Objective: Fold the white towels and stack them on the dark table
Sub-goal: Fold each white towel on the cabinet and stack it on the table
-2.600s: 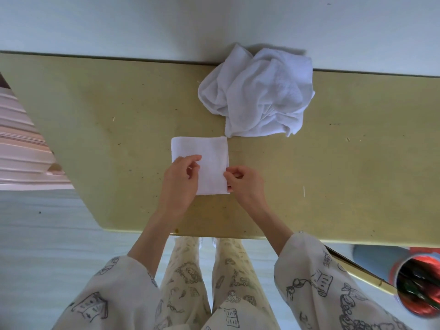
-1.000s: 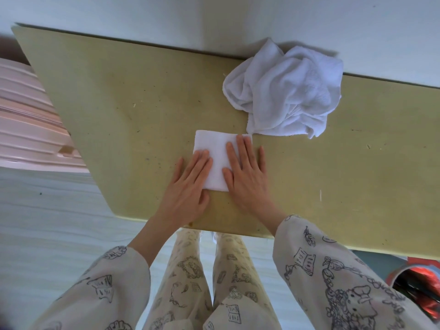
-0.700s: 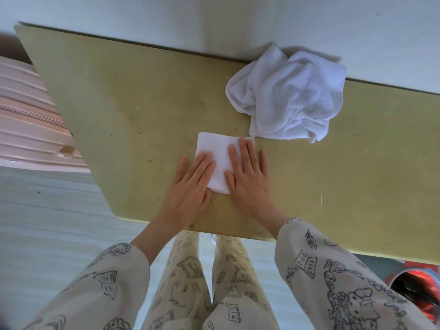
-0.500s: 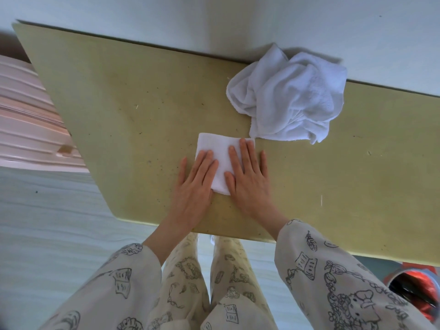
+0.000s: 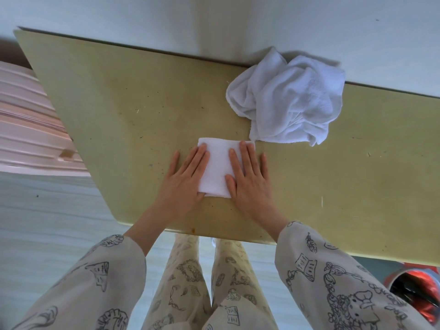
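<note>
Folded towel lies pressed, seemingly, beneath flat left hand and right hand.

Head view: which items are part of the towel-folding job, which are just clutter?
Job:
- folded towel, pressed flat under both hands
- left hand
- right hand
- crumpled towel pile, unfolded, at the far edge
- table

Just lying about:
- pink ribbed object, left of table
- red container, lower right

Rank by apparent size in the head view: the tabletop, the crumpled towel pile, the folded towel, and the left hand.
1. Tabletop
2. Crumpled towel pile
3. Folded towel and left hand: these look alike, and both hands cover part of the towel, so no ranking between them.
</note>
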Demonstrator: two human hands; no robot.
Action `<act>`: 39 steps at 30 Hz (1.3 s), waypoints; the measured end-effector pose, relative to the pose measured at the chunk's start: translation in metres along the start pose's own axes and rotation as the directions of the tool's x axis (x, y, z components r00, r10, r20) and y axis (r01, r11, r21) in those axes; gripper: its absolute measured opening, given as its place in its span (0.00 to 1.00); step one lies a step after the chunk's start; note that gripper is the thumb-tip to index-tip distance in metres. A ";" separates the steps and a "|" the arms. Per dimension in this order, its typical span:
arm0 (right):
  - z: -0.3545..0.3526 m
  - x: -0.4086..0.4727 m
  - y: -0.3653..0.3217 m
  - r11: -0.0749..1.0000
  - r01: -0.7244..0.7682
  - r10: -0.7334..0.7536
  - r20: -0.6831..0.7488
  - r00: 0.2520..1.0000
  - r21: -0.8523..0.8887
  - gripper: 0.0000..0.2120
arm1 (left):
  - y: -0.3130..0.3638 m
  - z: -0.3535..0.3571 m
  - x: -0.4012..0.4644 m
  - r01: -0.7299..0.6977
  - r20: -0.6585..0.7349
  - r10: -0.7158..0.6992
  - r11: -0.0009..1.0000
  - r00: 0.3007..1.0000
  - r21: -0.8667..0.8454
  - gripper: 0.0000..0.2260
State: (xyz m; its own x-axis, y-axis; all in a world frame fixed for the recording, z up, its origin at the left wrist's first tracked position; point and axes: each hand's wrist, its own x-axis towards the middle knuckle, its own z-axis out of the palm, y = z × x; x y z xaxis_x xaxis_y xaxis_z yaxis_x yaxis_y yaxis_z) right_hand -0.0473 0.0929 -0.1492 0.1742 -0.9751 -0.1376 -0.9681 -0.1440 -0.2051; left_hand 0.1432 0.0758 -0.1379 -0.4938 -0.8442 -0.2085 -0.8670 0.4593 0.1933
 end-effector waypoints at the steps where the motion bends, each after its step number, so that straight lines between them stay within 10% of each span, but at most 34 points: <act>1: 0.000 0.000 0.000 1.000 -0.001 0.001 0.005 1.000 -0.004 0.28 | -0.004 -0.001 0.001 -0.007 0.022 0.006 1.000 1.000 0.007 0.34; 9: -0.002 0.000 -0.001 1.000 0.000 0.000 0.032 0.999 -0.005 0.28 | -0.022 -0.017 0.005 -0.069 0.213 0.064 0.997 0.975 0.019 0.49; 15: -0.004 -0.001 0.001 0.999 0.029 -0.030 0.036 0.999 0.014 0.28 | 0.008 -0.003 0.021 -0.044 0.027 0.043 0.998 0.999 0.035 0.29; 30: -0.022 -0.004 0.019 0.998 0.031 -0.019 0.218 0.976 -0.053 0.32 | 0.007 -0.009 0.017 -0.002 0.013 0.001 0.998 1.000 0.057 0.29; 35: -0.042 -0.003 0.019 0.975 -0.077 0.061 0.080 0.995 0.211 0.25 | 0.021 -0.030 0.038 0.181 -0.162 -0.196 0.978 0.967 -0.105 0.16; 39: -0.054 0.003 0.015 0.831 -0.324 0.367 -0.006 0.930 0.452 0.11 | 0.023 -0.046 0.072 0.250 0.085 -0.240 0.959 0.967 -0.131 0.23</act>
State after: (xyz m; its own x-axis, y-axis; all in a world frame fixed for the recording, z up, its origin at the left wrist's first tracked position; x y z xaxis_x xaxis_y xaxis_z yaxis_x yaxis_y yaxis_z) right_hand -0.0711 0.0790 -0.1001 -0.1939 -0.9610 -0.1973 -0.7797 0.2730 -0.5635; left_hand 0.0912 0.0129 -0.1043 -0.2747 -0.9032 -0.3299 -0.9463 0.1933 0.2590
